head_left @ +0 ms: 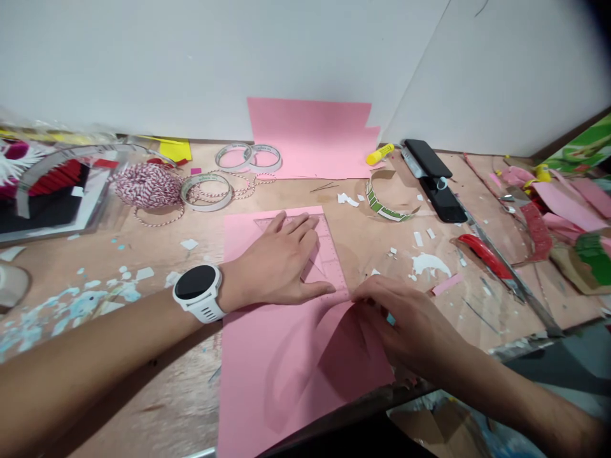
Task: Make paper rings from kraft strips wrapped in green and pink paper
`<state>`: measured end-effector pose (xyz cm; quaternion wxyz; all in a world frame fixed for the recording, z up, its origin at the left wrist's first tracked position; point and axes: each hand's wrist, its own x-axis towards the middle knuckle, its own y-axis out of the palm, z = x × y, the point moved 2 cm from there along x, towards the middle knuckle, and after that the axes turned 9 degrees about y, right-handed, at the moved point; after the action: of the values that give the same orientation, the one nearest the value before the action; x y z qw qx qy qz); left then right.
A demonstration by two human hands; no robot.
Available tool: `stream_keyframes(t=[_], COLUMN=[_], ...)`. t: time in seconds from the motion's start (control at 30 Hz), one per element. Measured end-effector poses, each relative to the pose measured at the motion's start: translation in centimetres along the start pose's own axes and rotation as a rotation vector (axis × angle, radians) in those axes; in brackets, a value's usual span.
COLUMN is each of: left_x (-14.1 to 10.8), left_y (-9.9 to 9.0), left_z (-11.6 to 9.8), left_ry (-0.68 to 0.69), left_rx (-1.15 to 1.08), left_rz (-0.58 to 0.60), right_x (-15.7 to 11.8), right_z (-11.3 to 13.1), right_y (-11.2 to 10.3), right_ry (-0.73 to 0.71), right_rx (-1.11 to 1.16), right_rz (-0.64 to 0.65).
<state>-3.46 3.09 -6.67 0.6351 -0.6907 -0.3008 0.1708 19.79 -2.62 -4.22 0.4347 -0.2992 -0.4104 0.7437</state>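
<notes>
A pink sheet (258, 375) lies on the wooden table, its lower right part lifted and curved. On its upper part rests a clear set square (333, 254). My left hand (281, 261), with a white watch (198, 291) on the wrist, presses flat on the set square, fingers spread. At the sheet's right edge, beside the set square's lower right corner, my right hand (401, 318) pinches the paper between thumb and fingers.
Behind stands another pink sheet (312, 133) against the wall. Left are tape rings (207, 193) and red-white twine (147, 184). At right lie a glue stick (380, 154), phones (443, 199), a red cutter (484, 254), a metal ruler (529, 299) and paper scraps.
</notes>
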Motion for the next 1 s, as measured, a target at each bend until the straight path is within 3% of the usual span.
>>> stream_keyframes(t=[0.33,1.0], left_x=[0.0,-0.4], left_y=[-0.1,-1.1], left_z=[-0.1,-3.1], left_ry=[-0.008,0.063], left_rx=[0.013,0.003], left_rz=[-0.002,0.051], right_x=[-0.1,0.4], right_z=[-1.0,-0.7], right_y=[-0.3,-0.7], right_ry=[0.165,0.1], right_rx=[0.108,0.107], right_rz=[0.059,0.053])
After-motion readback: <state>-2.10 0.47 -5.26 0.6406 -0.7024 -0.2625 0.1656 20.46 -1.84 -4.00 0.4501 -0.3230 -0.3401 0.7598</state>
